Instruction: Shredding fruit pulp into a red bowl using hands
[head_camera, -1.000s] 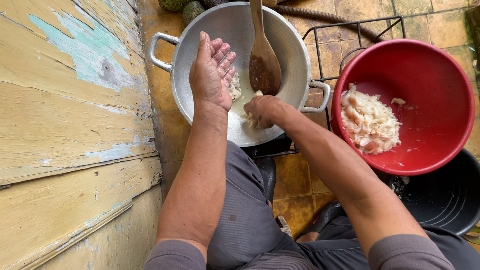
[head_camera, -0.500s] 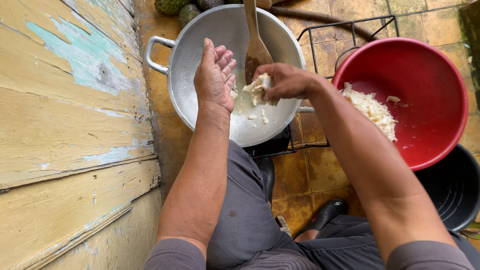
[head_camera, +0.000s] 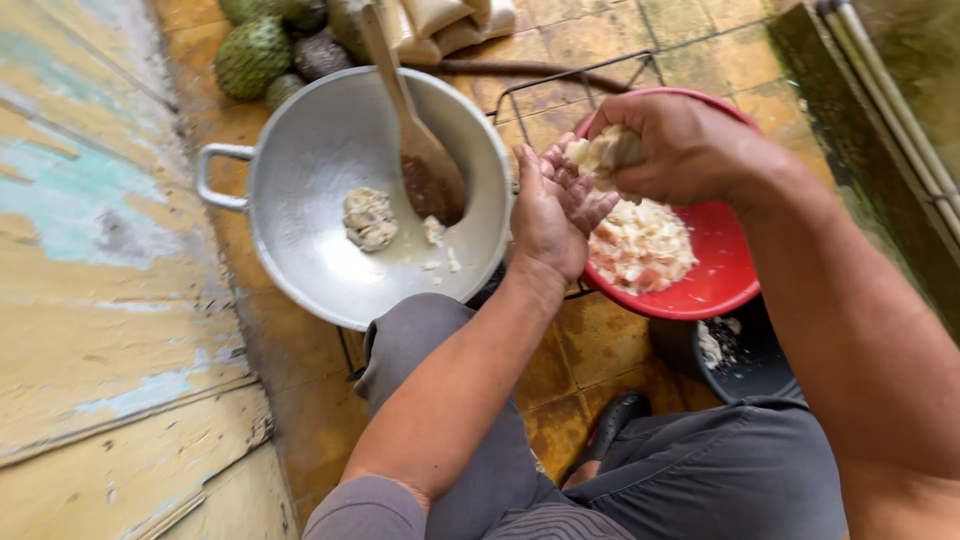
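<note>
Yellowed floor tiles (head_camera: 590, 370) carry everything. Right hand (head_camera: 680, 150), upper right of centre, has its grip closed on a pale pulp lump (head_camera: 600, 152) over the red bowl (head_camera: 720, 285). Left hand (head_camera: 550, 215) lies open-palmed just beneath, touching it. Metal pot (head_camera: 300, 200) with wooden spoon (head_camera: 425, 165) sits left.

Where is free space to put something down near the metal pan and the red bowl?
Bare floor tiles lie between the person's knees, below the red bowl. The metal pan is mostly bare left of its wooden spoon. It is crowded where both hands meet over the bowl.
</note>
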